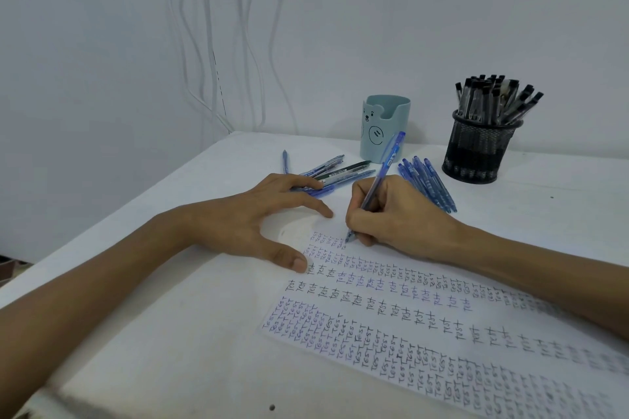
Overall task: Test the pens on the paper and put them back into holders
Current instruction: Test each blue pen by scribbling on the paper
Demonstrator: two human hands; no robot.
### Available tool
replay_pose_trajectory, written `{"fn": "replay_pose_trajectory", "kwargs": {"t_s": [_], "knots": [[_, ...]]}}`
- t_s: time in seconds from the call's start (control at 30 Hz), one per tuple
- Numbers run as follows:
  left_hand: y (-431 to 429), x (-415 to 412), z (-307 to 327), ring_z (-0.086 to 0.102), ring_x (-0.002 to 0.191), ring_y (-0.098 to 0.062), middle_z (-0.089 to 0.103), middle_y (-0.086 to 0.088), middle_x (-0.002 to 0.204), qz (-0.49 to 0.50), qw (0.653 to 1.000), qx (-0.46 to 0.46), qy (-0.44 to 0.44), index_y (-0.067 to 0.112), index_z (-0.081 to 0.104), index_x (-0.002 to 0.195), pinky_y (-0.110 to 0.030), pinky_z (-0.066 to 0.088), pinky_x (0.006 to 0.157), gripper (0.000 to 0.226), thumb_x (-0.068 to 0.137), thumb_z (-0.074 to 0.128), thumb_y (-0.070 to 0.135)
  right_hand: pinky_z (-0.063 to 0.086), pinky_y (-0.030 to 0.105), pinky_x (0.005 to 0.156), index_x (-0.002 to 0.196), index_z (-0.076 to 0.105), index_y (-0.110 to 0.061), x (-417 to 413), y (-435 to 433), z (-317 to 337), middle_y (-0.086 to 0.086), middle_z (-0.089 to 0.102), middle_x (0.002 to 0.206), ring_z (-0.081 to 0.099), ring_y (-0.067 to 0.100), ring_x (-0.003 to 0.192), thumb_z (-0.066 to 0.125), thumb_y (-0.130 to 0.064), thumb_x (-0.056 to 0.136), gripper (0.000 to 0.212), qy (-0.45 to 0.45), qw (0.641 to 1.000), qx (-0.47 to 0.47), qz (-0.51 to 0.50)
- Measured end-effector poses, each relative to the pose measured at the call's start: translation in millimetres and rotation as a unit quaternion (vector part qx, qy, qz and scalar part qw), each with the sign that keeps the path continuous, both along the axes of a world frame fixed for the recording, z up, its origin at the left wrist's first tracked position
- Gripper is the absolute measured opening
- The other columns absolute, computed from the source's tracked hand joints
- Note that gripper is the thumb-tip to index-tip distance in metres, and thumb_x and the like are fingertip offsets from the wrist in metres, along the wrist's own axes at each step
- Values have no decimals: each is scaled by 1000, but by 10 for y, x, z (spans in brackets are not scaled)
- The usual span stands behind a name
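At the far left corner of the white paper sheet point(503, 315): the right hand point(405, 214) grips a blue translucent plastic pen point(383, 173) in a writing pinch, with the tip down on the sheet at the end of a short row of small "TEST" marks.
Left hand point(238, 221): fingers straight and spread, nothing grasped. The thumb tip presses the sheet's left edge, and the farthest fingers lie over loose pens beyond the sheet.
Risk, sheet slip: if the left hand lifts mid-stroke, the pen would likely drag the sheet and distort the mark.
Risk, pen mix-up: the loose blue and dark pens point(335, 171) lie just beyond the sheet's far edge. A nudge could roll them into the bundle of blue pens point(429, 184) beside the right hand, which would confuse tested with untested.
Risk, return step: the black wire-mesh holder point(480, 150), beyond the sheet's far edge, is packed with black-capped pens. Forcing one more in could tip it.
Alternative holder: the pale teal plastic holder with a bear face point(384, 127), also beyond the far edge, shows no pens above its rim.
Pen appearance: slim see-through blue barrel with print mid-barrel, rear end angled away from the sheet.
Sheet appearance: dense rows of blue and black test words.
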State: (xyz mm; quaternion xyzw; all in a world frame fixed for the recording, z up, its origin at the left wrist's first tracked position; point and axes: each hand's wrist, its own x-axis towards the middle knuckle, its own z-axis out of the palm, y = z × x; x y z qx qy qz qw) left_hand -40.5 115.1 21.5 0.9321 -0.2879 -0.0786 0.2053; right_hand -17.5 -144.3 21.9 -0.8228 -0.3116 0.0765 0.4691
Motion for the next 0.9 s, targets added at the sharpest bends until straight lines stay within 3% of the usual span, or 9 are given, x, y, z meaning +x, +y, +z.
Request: {"fn": "replay_pose_trajectory", "kwargs": {"t_s": [0.33,0.53,0.9], "knots": [[-7,-4,6,8,154,7,17,33,161,-1,1000,1,-1,63,46,140,-26,17,124,75,72,75,74,38,25,52,64,59,-13,1,1,7,9,65,57,44,12,49,66,-11,85,22,0,1000,-13,-7],[-8,-3,16,7,153,8,17,34,161,0,1000,2,4,64,46,139,-25,16,124,73,74,77,70,34,13,44,72,60,-1,15,-16,-12,13,63,56,41,7,40,65,-8,86,17,16,999,33,-30],[-10,-5,13,8,153,8,17,34,161,3,1000,0,4,63,46,140,-24,16,123,74,74,80,69,38,17,51,68,62,-9,47,-9,-30,13,65,59,47,12,51,67,-13,82,16,12,999,9,-28]]}}
